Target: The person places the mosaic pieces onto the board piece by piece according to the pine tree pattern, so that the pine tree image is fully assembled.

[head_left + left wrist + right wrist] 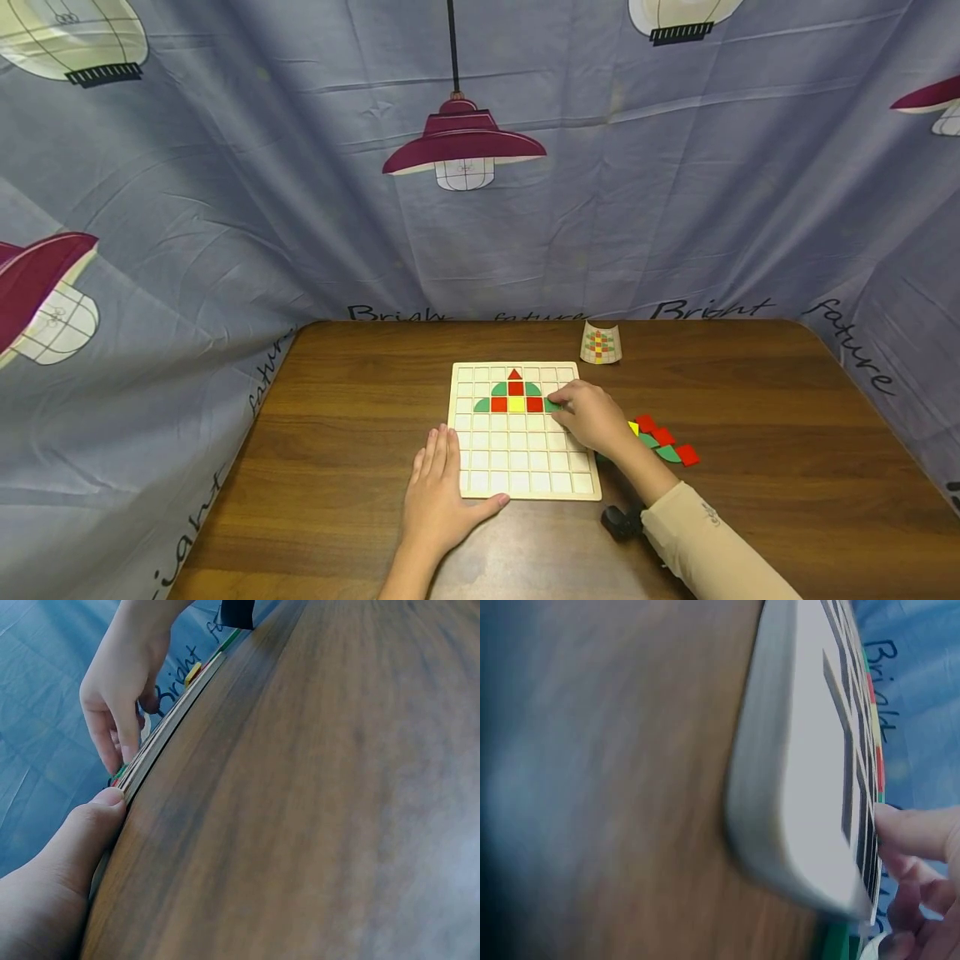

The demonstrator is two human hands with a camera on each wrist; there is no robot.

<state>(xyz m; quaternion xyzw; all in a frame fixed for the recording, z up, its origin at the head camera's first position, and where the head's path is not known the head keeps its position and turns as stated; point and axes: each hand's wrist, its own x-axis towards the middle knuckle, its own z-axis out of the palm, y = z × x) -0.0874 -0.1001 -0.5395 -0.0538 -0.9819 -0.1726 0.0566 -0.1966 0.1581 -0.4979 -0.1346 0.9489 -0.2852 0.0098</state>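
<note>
"Biggest thing around?"
"Lamp-printed curtain (pixel 300 208), draped behind and beside the wooden table (pixel 750 383)."
"And on the wood?"
"Square gridded board (pixel 525 458), near the middle; to its near right, a beige sleeve (pixel 712 542) and bare forearm (pixel 647 473)."
"Hands?"
"Left hand (pixel 441 492), fingers straight along the left edge, thumb splayed wide at the near edge. Right hand (pixel 595 418), across the right columns, hiding some cells."
"Smaller things?"
"Curled pattern card (pixel 601 344) past the far right corner; black object (pixel 619 523) beside the sleeve; loose red, green and yellow tiles (pixel 688 454), partly covered by the forearm."
"Right grip?"
"Narrow, pinching a green tile (pixel 551 407) at the lowest filled row's right end. Seated or not, cannot tell."
</note>
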